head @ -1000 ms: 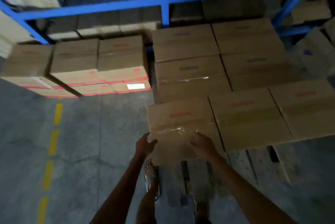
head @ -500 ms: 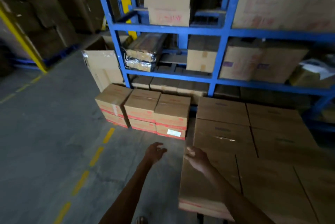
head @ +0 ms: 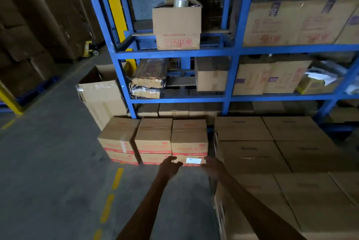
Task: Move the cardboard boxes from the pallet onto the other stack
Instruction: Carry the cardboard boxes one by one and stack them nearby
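Observation:
Several brown cardboard boxes [head: 287,162] lie packed side by side at the right; the pallet beneath them is hidden. The nearest box [head: 314,208] lies under my right forearm. A smaller stack of boxes [head: 155,138], two layers high and three wide, stands on the floor against the rack. My left hand [head: 170,167] and my right hand [head: 213,167] are both stretched forward in the air, fingers loosely spread, holding nothing. They hover in front of the lower right box with a white label [head: 193,160]; I cannot tell if they touch it.
A tall blue steel rack [head: 233,51] with cartons on its shelves rises behind both stacks. An open carton with a tape roll [head: 176,24] sits on a shelf. A large open box [head: 101,94] leans at the rack's left post. Grey floor with yellow dashes [head: 110,197] lies left.
A second ago both hands held the near corner box on the pallet. They let it go and now reach out empty; my view has lifted toward the rack and the smaller stack.

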Demonstrator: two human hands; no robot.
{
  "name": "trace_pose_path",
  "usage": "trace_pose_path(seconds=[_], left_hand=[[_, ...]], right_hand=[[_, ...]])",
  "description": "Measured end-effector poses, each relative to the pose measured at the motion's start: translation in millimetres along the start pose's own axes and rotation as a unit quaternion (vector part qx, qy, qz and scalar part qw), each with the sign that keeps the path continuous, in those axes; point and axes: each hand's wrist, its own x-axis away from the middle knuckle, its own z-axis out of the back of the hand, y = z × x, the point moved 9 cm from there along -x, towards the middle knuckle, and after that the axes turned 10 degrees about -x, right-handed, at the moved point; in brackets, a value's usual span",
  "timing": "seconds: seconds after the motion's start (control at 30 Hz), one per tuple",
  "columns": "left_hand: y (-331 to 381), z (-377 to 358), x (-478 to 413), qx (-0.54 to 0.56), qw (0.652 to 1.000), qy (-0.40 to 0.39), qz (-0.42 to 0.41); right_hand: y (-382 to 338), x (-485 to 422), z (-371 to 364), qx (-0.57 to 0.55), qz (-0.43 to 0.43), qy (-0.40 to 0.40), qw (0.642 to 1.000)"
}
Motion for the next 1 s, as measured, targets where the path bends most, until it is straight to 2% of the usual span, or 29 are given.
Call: trace_pose_path(seconds=[0.17,0.33,0.43,0.6,0.77,0.9,1.0], left_hand=[[-14.5,18.8,-22.8,0.003,1.000,-0.002,-0.011],[-19.6,25.1,-51.6,0.007,1.000,-0.015,-0.010],[-21.3,31.0,-74.7,0.014,1.000,-0.016,-0.009],[-23.4,34.4,-141.6,0.000,1.000,-0.022,-0.006],[-17.3,28.6,-226.0,0.027,0.999,-0.024,0.014],[-6.4,17.8,-326.5,0.037,0.998,-0.029,0.049],[-0.8,8.4,-405.8,0.034,0.995,-0.036,0.082]], right_hand=[[-25.6,-10.7,-14.5,0.005,0.007,0.011,1.000],[0.1,-69.8,-23.2,-0.017,0.006,0.016,1.000],[-29.9,-67.5,-23.9,-0.016,0.001,0.038,0.999],[-48.6,-118.3,-29.5,-0.060,-0.020,0.031,0.998],[-53.0,-210.6,-18.9,-0.055,-0.044,0.037,0.997],[-56.7,-312.8,-9.0,-0.009,-0.081,0.027,0.996],[-51.0,-385.1,-2.2,-0.016,-0.107,0.022,0.994]])
